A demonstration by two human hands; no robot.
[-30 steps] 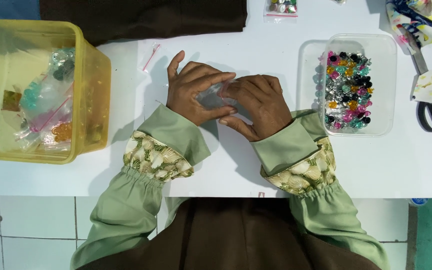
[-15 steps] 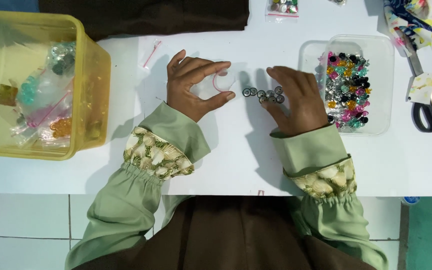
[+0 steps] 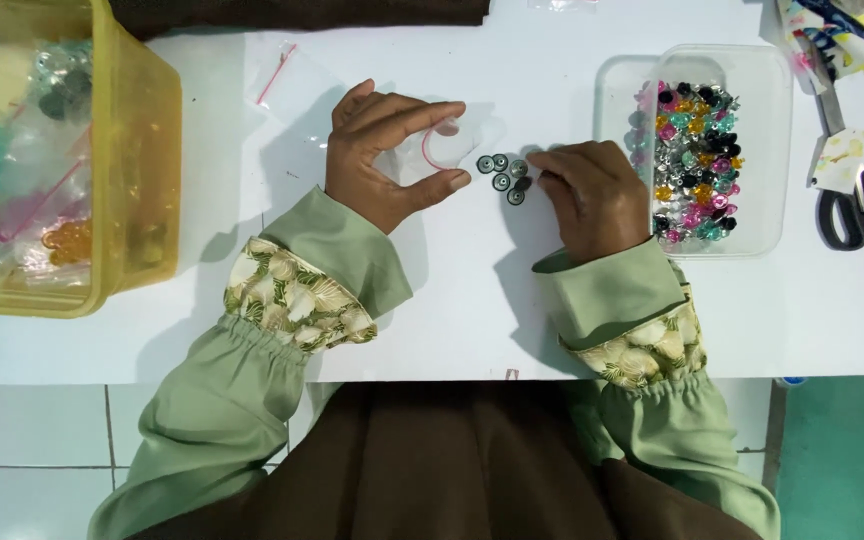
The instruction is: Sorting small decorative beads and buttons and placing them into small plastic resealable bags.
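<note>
My left hand (image 3: pixel 384 152) rests on the white table (image 3: pixel 452 300) and holds a small clear zip bag (image 3: pixel 439 150) open between thumb and fingers. Several small dark round beads (image 3: pixel 505 174) lie on the table just right of the bag's mouth. My right hand (image 3: pixel 594 195), fingers curled, touches the beads from the right with its fingertips. Both arms wear green sleeves with patterned cuffs.
A clear box (image 3: pixel 694 150) of several coloured beads stands right of my right hand. Scissors (image 3: pixel 852 190) lie at the far right. A yellow tub (image 3: pixel 137 170) with bagged beads sits at the left. Another empty zip bag (image 3: pixel 287 85) lies behind my left hand.
The hands were together over the bag; the right hand has drawn apart to the right. Beads now lie on the table between the hands, gathered closer to the bag's mouth.
</note>
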